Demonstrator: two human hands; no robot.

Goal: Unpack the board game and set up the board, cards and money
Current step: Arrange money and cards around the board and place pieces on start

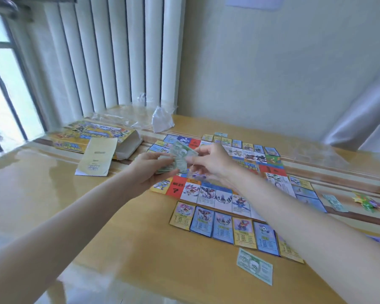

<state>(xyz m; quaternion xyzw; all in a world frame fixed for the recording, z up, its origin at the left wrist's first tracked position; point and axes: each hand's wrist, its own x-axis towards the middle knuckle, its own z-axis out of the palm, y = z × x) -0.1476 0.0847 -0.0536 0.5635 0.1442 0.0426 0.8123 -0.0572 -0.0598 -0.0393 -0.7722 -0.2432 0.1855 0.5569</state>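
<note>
White vertical blinds [110, 51] and a pale wall stood behind a glossy yellow worktop [123, 249]; on it the game board [228, 183] lay flat and unfolded, one corner pointing toward the person, its edges running diagonally across the view; a row of property cards [224, 227] lay side by side just beside its near edge, each card's long axis at right angles to that edge; more cards [233, 141] lined the far edge; one green banknote [255, 268] lay alone nearer the person, its long axis slanting down to the right; another note [335, 201] lay past the board's right corner, near some small coloured pieces [369, 201]. The game box [92, 137] sat at far left, its right end open, contents not visible; a cream leaflet [98, 157] leaned against it; clear plastic wrapping [140, 115] lay behind. Above the board, the left hand [149, 172] gripped a stack of green banknotes [173, 163] with curled fingers; the right hand [208, 161] pinched the top note between thumb and fingertips.
</note>
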